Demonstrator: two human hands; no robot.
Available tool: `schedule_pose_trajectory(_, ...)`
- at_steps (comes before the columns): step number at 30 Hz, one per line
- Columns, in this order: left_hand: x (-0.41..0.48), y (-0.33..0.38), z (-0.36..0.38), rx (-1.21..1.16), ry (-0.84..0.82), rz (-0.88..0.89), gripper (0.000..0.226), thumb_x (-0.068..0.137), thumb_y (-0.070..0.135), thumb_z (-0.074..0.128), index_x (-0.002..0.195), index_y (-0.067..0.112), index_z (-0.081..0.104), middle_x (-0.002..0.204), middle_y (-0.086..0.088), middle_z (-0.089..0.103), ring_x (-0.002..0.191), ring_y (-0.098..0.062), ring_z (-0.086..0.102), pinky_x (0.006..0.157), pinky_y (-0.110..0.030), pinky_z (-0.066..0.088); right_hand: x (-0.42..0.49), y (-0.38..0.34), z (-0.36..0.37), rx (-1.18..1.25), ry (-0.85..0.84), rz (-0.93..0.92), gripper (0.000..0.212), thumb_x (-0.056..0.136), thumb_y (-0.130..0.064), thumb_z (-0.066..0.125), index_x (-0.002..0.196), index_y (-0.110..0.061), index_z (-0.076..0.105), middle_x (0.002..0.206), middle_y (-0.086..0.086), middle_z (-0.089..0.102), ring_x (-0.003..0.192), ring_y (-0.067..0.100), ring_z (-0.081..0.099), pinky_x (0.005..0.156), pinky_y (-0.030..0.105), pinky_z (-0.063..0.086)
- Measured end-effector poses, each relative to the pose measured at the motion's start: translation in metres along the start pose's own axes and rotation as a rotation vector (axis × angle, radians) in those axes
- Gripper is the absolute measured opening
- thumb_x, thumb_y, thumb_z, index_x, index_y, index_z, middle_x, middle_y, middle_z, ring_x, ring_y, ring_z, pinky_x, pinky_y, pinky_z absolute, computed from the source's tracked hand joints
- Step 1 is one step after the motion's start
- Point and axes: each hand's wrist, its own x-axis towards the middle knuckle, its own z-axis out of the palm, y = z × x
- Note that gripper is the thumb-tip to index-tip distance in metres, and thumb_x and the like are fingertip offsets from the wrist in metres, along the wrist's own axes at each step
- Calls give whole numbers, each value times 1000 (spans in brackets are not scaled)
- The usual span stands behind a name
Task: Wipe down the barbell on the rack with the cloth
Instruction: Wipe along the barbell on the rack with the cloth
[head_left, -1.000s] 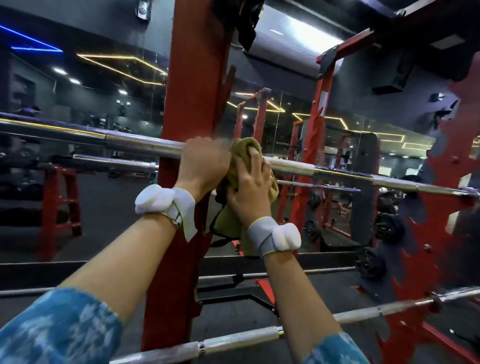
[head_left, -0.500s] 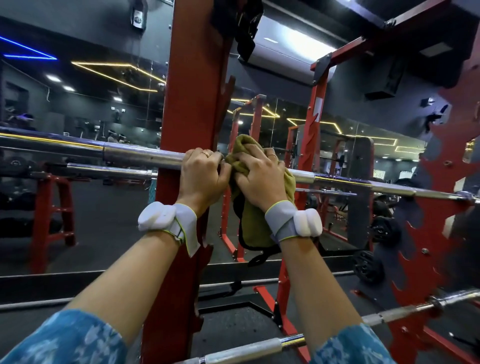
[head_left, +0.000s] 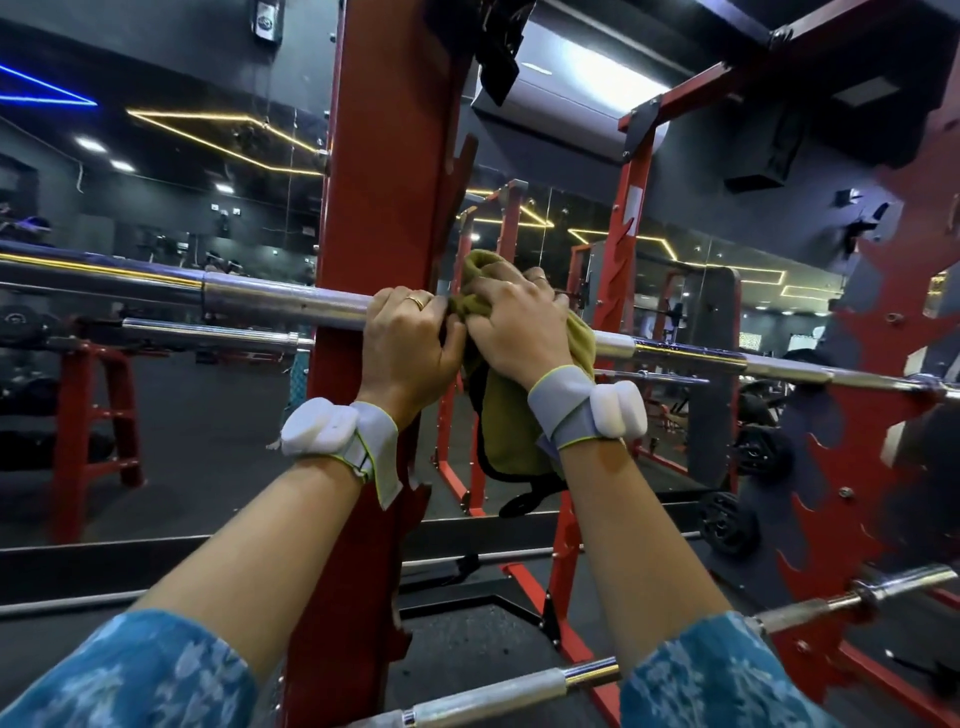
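Barbell (head_left: 270, 304) sits across the red rack (head_left: 384, 156) at chest height, running well out to both sides. Left hand (head_left: 410, 348) is curled over the bare bar right at the upright, steadying it. Right hand (head_left: 514, 327) is beside it, knuckles touching, clenched round the olive cloth (head_left: 511, 431). The cloth is bunched over the bar, with its tail hanging below. Judged mid-wipe: the cloth is on the metal close to the upright. Both long stretches of bar shine alike, so I cannot tell which has been done; probably much length remains. No bucket, bottle or bin in view. A second bar (head_left: 493, 691) lies lower, untouched.
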Motion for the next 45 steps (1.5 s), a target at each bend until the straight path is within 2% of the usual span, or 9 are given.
schedule_pose_trajectory(3,0,-1,1,7,19,12,37,85,25,40,77,3,68,75,-14,67,71,-32,59,77,-37,33,-3,13,2,48,21,35,34,89,-26,50,122,-24,60,136,-5,46,129,34,33,107,58,25)
schedule_pose_trajectory(8,0,-1,2,11,35,8,38,85,25,39,79,4,70,74,-12,68,70,-30,59,78,-35,32,-13,37,8,158,204,306,29,90,-23,52,117,-19,62,133,-2,47,123,37,36,99,54,32)
schedule_pose_trajectory(14,7,8,-1,39,-19,-60,42,79,29,35,65,4,66,58,-11,59,59,-28,52,70,-36,37,-38,27,31,79,271,40,44,77,-33,45,113,-18,67,134,5,52,117,41,42,90,57,35)
schedule_pose_trajectory(16,12,11,-4,59,-39,-51,44,77,32,35,64,3,65,57,-12,58,58,-28,52,69,-36,38,-44,36,36,107,293,77,44,76,-31,48,113,-17,67,135,5,51,118,41,43,89,56,35)
schedule_pose_trajectory(22,28,30,-12,294,-295,53,29,83,32,49,89,7,63,87,-11,63,80,-26,53,73,-33,32,-28,52,22,153,281,378,37,86,-19,52,122,-17,59,143,-1,39,125,35,34,101,55,30)
schedule_pose_trajectory(28,29,42,4,464,-427,147,38,85,39,55,108,9,56,108,-9,62,100,-27,57,82,-34,39,-44,45,38,61,299,77,45,76,-29,46,113,-14,68,135,8,52,121,43,42,92,61,34)
schedule_pose_trajectory(35,35,54,15,607,-535,178,34,84,23,61,114,8,52,108,-10,63,101,-30,58,88,-40,43,-33,70,27,129,310,341,34,87,-18,55,121,-15,59,143,2,40,128,33,33,104,57,27)
schedule_pose_trajectory(41,27,60,34,576,-428,76,29,88,19,53,114,5,51,110,-13,62,103,-30,56,88,-38,40,-38,65,34,63,360,152,40,79,-28,48,111,-14,67,133,7,52,119,40,43,93,60,32)
schedule_pose_trajectory(45,24,55,40,567,-328,113,22,90,16,45,109,10,54,106,-7,65,100,-26,60,84,-36,42,-49,78,38,78,360,89,47,76,-36,42,109,-14,68,130,7,54,116,40,46,88,59,38)
